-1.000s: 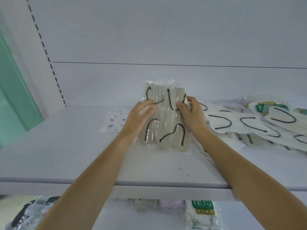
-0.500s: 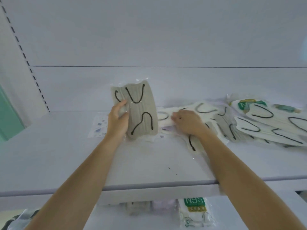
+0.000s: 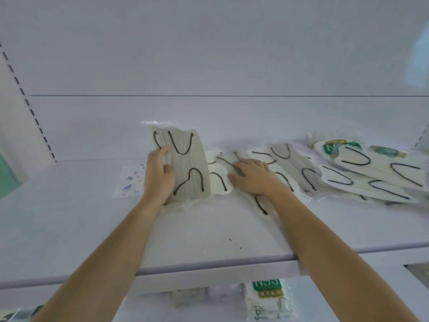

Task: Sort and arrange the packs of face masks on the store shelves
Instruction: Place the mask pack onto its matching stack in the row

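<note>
A clear pack of grey face masks with black ear loops (image 3: pixel 185 163) stands upright on the white shelf (image 3: pixel 209 233). My left hand (image 3: pixel 159 175) grips its left edge, thumb on the front. Just right of it lies a flat white mask pack (image 3: pixel 219 180). My right hand (image 3: pixel 251 176) rests palm down on the lying packs, fingers spread toward that white pack. More packs (image 3: pixel 362 173) fan out across the shelf to the right, some with green labels (image 3: pixel 334 147).
A small patterned pack (image 3: pixel 130 180) lies flat left of my left hand. The shelf's back wall rises behind the packs. On the lower shelf sit a green-labelled pack (image 3: pixel 267 296) and other packs. A perforated upright (image 3: pixel 30 108) bounds the left side.
My right hand let go of the upright grey pack and moved right onto the lying packs. My left hand now holds the grey pack alone, shifted left. The view panned right.
</note>
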`<move>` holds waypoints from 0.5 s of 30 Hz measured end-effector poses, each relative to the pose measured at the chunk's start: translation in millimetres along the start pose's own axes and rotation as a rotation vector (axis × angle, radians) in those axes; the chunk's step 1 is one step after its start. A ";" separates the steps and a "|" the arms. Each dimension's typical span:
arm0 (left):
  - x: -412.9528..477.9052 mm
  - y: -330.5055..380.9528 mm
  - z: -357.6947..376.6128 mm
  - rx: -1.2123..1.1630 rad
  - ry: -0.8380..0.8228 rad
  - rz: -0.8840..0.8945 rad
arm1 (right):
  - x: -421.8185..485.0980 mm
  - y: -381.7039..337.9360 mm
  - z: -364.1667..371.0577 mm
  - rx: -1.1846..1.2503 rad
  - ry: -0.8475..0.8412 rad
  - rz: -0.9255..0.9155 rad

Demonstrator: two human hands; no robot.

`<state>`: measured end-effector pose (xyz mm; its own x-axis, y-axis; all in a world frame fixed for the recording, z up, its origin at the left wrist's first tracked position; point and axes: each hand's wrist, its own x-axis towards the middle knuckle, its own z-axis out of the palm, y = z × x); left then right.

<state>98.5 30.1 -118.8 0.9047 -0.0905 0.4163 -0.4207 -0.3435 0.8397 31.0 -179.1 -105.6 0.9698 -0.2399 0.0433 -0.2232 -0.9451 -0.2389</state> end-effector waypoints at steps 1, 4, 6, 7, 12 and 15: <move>-0.3 0.7 0.0 -0.018 -0.004 0.018 | 0.5 -3.0 -0.2 0.029 -0.005 -0.039; -1.5 2.2 1.3 -0.022 -0.017 0.053 | 2.0 0.1 -2.7 0.045 0.011 -0.023; -1.6 2.8 1.8 -0.004 -0.025 0.058 | 2.9 5.5 -4.7 -0.025 0.000 0.027; -2.1 3.5 1.8 0.001 -0.029 0.054 | 3.5 7.2 -4.3 -0.054 0.011 0.044; -2.5 3.7 1.6 0.015 -0.063 0.004 | 6.0 5.2 -0.6 0.081 0.182 0.109; -5.8 10.3 1.4 -0.042 -0.146 -0.027 | 9.2 1.3 -1.1 0.287 0.402 0.093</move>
<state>89.0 25.8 -113.1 0.9145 -0.2178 0.3411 -0.3960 -0.3084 0.8649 39.5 -182.8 -104.4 0.8201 -0.4401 0.3656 -0.2160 -0.8299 -0.5145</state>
